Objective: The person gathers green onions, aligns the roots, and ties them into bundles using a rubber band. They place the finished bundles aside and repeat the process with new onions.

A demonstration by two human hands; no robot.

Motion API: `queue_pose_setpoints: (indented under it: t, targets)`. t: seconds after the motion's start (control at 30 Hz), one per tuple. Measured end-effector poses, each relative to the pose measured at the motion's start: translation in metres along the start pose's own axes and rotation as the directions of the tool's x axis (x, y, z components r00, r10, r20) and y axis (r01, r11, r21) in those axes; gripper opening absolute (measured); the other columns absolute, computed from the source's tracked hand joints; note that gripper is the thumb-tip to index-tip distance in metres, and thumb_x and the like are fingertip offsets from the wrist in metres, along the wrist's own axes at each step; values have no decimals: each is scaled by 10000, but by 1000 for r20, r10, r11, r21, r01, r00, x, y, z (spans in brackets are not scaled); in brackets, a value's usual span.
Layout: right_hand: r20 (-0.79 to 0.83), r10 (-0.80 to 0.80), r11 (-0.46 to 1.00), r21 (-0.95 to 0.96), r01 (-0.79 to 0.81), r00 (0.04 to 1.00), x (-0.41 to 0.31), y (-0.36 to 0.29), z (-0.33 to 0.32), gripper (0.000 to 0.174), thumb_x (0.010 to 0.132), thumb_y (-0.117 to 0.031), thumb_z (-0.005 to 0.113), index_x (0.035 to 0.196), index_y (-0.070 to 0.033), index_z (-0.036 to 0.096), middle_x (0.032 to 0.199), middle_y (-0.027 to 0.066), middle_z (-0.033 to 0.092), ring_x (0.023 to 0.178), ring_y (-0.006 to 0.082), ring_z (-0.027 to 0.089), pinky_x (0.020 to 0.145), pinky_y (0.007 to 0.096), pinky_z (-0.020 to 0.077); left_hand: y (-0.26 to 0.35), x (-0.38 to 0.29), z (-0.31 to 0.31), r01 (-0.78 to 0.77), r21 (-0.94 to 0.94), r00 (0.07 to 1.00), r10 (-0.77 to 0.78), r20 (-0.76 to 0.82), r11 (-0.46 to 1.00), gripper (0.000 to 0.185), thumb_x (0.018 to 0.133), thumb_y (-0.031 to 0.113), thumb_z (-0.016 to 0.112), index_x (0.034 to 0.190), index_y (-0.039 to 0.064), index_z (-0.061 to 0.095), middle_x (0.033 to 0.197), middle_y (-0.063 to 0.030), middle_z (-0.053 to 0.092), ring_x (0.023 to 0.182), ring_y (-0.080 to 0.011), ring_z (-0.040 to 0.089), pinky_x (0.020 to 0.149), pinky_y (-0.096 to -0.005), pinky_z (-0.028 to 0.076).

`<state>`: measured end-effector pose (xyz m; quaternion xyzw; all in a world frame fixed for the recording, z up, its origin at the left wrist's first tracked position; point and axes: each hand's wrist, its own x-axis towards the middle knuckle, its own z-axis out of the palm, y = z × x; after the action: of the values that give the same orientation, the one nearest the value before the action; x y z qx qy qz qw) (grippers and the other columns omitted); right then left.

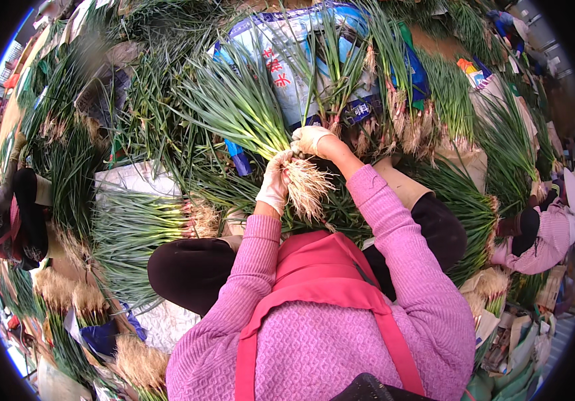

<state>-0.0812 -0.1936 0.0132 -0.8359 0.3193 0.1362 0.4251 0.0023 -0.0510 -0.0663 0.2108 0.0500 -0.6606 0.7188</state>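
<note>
My left hand (275,183), in a pale glove, is closed around the base of a bunch of green-leaved plants with stringy roots (252,113), like scallions or young garlic. The pale roots hang below the fist and the leaves fan out to the upper left. My right hand (310,140), gloved too, touches the bunch's stems from the right; its fingertips are partly hidden, and whether it grips a stem is unclear. Beyond the hands lies a blue and white printed woven sack (292,65) with loose plants (337,80) on it.
A neat row of plants (142,220) lies by the left knee, another (473,225) beyond the right knee. Root-up bundles (139,361) stand at the lower left. A person in pink (543,230) sits at the right edge, another person (11,215) at the left edge.
</note>
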Motion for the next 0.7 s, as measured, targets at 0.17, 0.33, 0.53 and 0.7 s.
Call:
queue_pose_setpoints:
  t: [0.17,0.33,0.53,0.7]
  targets:
    - [-467,-116,-691,672,266,876,-18,59,34,178,982,-240,504,1027,-96,598,792,-25,581,763,119,588,634,259,495,4,-14,29,69,-195,992,-47,117,978,257,881,157,566,1096,19,595,893,-101,619,729,-203,583,688,-324,528]
    - [307,215,850,408,-333,927,-43,92,44,304,946,-358,553,1120,-123,638,877,45,684,658,161,620,607,339,482,19,-46,84,57,-406,946,80,313,912,516,905,144,549,1401,101,413,979,-4,588,944,-180,541,806,-333,502]
    - [-21,81,494,869,-22,996,-18,19,1,570,902,-630,488,1170,-155,653,882,18,671,614,121,575,505,232,396,23,-43,81,27,-317,962,61,265,948,437,893,206,560,1319,129,506,1001,-9,621,927,-211,587,859,-435,497]
    - [-301,125,700,702,130,946,-3,-4,-12,298,964,-344,506,1057,-110,664,882,101,706,717,140,665,621,320,532,14,-33,59,137,-335,967,-53,248,932,483,859,147,565,1336,123,490,1045,-102,664,989,-283,625,964,-522,454]
